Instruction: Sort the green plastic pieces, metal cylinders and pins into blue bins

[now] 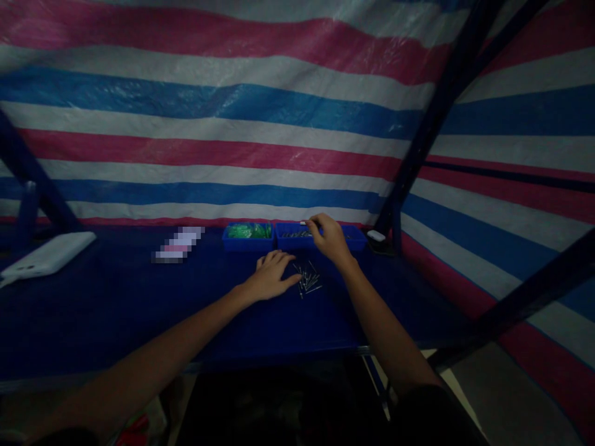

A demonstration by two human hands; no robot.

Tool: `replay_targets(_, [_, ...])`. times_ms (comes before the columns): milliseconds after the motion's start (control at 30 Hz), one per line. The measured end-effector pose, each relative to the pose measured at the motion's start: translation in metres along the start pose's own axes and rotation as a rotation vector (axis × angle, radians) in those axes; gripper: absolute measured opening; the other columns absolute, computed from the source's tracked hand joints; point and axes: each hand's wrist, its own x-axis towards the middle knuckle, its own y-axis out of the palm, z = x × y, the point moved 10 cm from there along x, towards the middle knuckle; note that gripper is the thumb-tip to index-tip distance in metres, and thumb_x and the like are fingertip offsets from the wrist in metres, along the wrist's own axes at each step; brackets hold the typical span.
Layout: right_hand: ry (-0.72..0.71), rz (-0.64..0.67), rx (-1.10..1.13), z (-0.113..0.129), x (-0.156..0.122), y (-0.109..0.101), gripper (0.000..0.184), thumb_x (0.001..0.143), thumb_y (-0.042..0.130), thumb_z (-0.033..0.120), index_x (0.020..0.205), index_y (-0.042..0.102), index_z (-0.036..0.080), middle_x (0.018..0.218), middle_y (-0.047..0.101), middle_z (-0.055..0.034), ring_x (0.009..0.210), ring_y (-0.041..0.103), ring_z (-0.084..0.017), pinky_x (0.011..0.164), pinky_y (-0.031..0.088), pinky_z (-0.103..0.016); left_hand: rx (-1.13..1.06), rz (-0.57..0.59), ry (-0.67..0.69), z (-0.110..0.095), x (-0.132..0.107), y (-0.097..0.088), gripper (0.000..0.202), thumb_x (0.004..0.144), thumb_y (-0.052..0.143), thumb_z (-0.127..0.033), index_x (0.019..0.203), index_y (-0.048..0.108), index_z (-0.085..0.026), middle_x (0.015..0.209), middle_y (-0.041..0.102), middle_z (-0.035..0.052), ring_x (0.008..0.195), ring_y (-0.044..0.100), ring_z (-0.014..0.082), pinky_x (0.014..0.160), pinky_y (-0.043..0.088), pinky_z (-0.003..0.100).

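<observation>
My left hand (pixel 272 275) rests palm down on the blue table (pixel 116 310), fingers stretched toward a small pile of thin metal pins (pixel 307 279) and touching its left edge. My right hand (pixel 329 236) hovers over a blue tray (pixel 297 238) at the back, fingers pinched on a small pale-tipped piece (pixel 303 223). That tray holds more metal pins. A second blue tray (pixel 248 235) to its left holds green parts.
A white flat device (pixel 49 254) lies at the table's left. A small blurred card (pixel 179 244) sits left of the trays. A small white and black object (pixel 376 238) stands right of them. A striped tarp (pixel 232 124) and dark frame poles (pixel 437 111) close off the back and right.
</observation>
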Motion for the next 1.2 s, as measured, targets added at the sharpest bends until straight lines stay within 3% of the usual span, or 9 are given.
replay_targets(100, [0.085, 0.07, -0.12, -0.019, 0.009, 0.011, 0.033, 0.087, 0.043, 0.041, 0.101, 0.056, 0.015, 0.093, 0.06, -0.0096, 0.09, 0.052, -0.021, 0.08, 0.036, -0.033, 0.012, 0.109, 0.088, -0.032, 0.003, 0.024, 0.07, 0.077, 0.035, -0.067, 0.135, 0.028, -0.029, 0.145, 0.022, 0.0093, 0.133, 0.007, 0.036, 0.1, 0.017, 0.06])
replay_targets(200, [0.144, 0.234, -0.183, -0.037, -0.002, 0.036, 0.043, 0.083, 0.045, 0.05, 0.109, 0.054, 0.016, 0.107, 0.058, -0.0126, 0.101, 0.048, -0.026, 0.083, 0.034, -0.039, 0.003, 0.201, 0.051, -0.042, 0.02, 0.048, 0.074, 0.075, 0.035, -0.069, 0.138, 0.022, -0.032, 0.149, 0.007, 0.0088, 0.131, -0.005, 0.0443, 0.095, 0.012, 0.068])
replay_targets(267, [0.149, 0.276, -0.155, -0.045, -0.018, 0.044, 0.041, 0.086, 0.041, 0.049, 0.109, 0.054, 0.017, 0.107, 0.058, -0.0114, 0.1, 0.048, -0.024, 0.083, 0.034, -0.039, -0.001, 0.234, 0.016, -0.041, 0.036, 0.06, 0.064, 0.08, 0.033, -0.063, 0.136, 0.027, -0.032, 0.149, 0.008, 0.0075, 0.131, -0.002, 0.0449, 0.095, 0.012, 0.069])
replay_targets(367, [0.136, 0.331, -0.076, -0.054, -0.042, 0.053, 0.035, 0.09, 0.035, 0.043, 0.101, 0.058, 0.018, 0.094, 0.061, -0.0068, 0.09, 0.051, -0.019, 0.081, 0.035, -0.033, 0.012, 0.232, 0.049, -0.041, 0.057, 0.069, 0.046, 0.088, 0.031, -0.045, 0.13, 0.04, -0.028, 0.146, 0.023, 0.0072, 0.133, 0.011, 0.0371, 0.099, 0.015, 0.063])
replay_targets(433, [0.128, 0.408, -0.024, -0.056, -0.054, 0.062, 0.036, 0.092, 0.032, 0.04, 0.091, 0.06, 0.017, 0.086, 0.061, -0.0046, 0.082, 0.052, -0.015, 0.077, 0.036, -0.029, 0.012, 0.191, 0.122, -0.045, 0.061, 0.067, 0.041, 0.09, 0.03, -0.035, 0.125, 0.047, -0.022, 0.143, 0.03, 0.0085, 0.132, 0.021, 0.03, 0.104, 0.019, 0.053])
replay_targets(533, [0.09, 0.469, 0.03, -0.048, -0.061, 0.073, 0.04, 0.093, 0.028, 0.037, 0.081, 0.059, 0.016, 0.078, 0.058, -0.0029, 0.075, 0.051, -0.012, 0.074, 0.036, -0.025, -0.01, 0.174, 0.229, -0.047, 0.044, 0.059, 0.038, 0.09, 0.03, -0.029, 0.117, 0.054, -0.017, 0.138, 0.039, 0.01, 0.128, 0.032, 0.0236, 0.105, 0.024, 0.04])
replay_targets(700, [-0.034, 0.518, 0.009, -0.018, -0.065, 0.087, 0.041, 0.093, 0.027, 0.039, 0.083, 0.06, 0.017, 0.081, 0.058, -0.0046, 0.081, 0.051, -0.014, 0.079, 0.035, -0.027, -0.051, 0.222, 0.307, -0.035, 0.001, 0.038, 0.037, 0.09, 0.033, -0.029, 0.124, 0.046, -0.022, 0.139, 0.037, 0.0068, 0.13, 0.028, 0.0206, 0.107, 0.02, 0.039])
replay_targets(867, [-0.024, 0.552, 0.083, -0.007, -0.064, 0.084, 0.035, 0.091, 0.035, 0.04, 0.093, 0.062, 0.017, 0.089, 0.063, -0.0064, 0.084, 0.054, -0.015, 0.077, 0.037, -0.027, -0.137, 0.24, 0.228, -0.022, 0.001, 0.032, 0.034, 0.088, 0.037, -0.027, 0.119, 0.05, -0.02, 0.132, 0.044, 0.0082, 0.122, 0.04, 0.0196, 0.102, 0.03, 0.034])
replay_targets(1200, [0.002, 0.614, 0.212, -0.007, -0.065, 0.079, 0.034, 0.089, 0.037, 0.041, 0.098, 0.062, 0.018, 0.094, 0.065, -0.0059, 0.085, 0.058, -0.016, 0.074, 0.04, -0.027, 0.028, 0.015, -0.088, 0.032, 0.011, 0.0, 0.032, 0.08, 0.049, -0.042, 0.101, 0.057, -0.019, 0.104, 0.055, 0.0083, 0.102, 0.047, 0.0243, 0.088, 0.039, 0.038])
